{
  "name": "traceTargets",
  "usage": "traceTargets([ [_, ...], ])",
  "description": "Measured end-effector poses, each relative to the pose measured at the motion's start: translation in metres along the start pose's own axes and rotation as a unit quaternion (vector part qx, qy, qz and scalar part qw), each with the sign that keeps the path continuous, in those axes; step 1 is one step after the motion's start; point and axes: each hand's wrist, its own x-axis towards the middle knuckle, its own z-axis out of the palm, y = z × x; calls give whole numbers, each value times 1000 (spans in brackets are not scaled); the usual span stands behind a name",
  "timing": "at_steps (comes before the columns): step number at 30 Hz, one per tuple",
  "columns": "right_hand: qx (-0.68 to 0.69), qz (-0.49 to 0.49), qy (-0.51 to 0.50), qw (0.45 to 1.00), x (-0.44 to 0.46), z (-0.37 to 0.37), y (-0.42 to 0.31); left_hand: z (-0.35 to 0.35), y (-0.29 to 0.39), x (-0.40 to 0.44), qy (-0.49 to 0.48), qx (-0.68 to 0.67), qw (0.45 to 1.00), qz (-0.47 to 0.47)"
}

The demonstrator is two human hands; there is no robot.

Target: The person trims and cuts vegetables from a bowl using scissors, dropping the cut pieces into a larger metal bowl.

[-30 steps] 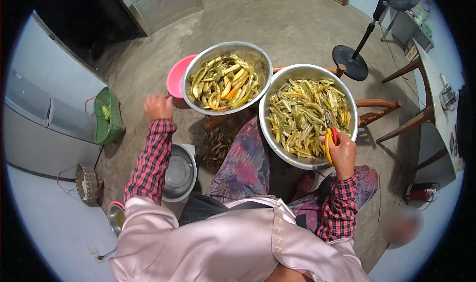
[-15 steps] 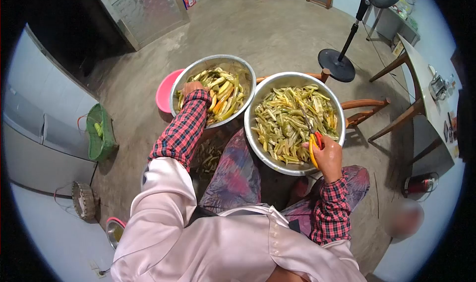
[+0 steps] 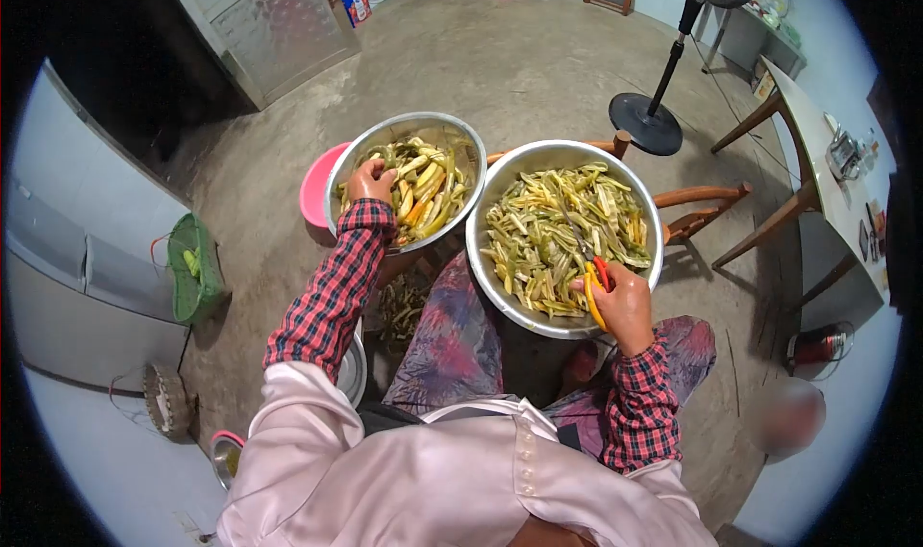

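My left hand (image 3: 371, 181) is over the left part of a metal bowl (image 3: 332, 175) of whole, long green and yellow vegetables (image 3: 423, 186). Its fingers are curled at the vegetables; what they grip is too small to make out. My right hand (image 3: 622, 307) holds scissors (image 3: 593, 292) with red and yellow handles, the blades pointing into a second metal bowl (image 3: 658, 230). That bowl holds a heap of cut strips (image 3: 548, 249) of the same colours. The two bowls stand side by side before my knees.
A pink basin (image 3: 313, 186) is behind the left bowl. Wooden chair parts (image 3: 697, 201) show at the right, with a standing fan (image 3: 649, 119) and a table (image 3: 817, 134) beyond. On the left are a green basket (image 3: 197, 292) and a wicker basket (image 3: 165, 400). Scraps (image 3: 402, 307) lie below.
My left hand has come from outside the left bowl into it, and its fingers have since lifted slightly into view. My right hand keeps the scissors at the right bowl. The whole view has shifted.
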Motion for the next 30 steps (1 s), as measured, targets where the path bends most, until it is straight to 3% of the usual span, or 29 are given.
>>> traceTargets([
  [2,12,-2,1,1000,-2,1,-1,-1,14,-21,-25,-60,996,65],
  [3,25,-3,3,1000,-2,4,1,-1,33,-38,-42,-88,994,48],
  [6,49,-19,11,999,-3,10,2,-1,77,-84,-141,-94,981,99],
  [8,63,-17,7,998,-4,12,1,16,85,-110,-185,-175,958,134],
  [14,105,-23,-3,994,-9,6,-9,25,134,-165,-279,-156,928,190],
  [22,62,-35,1,997,-11,8,0,38,141,-177,-277,-121,919,254],
  [30,58,-4,-7,998,-13,8,-9,45,139,-180,-276,-103,929,222],
])
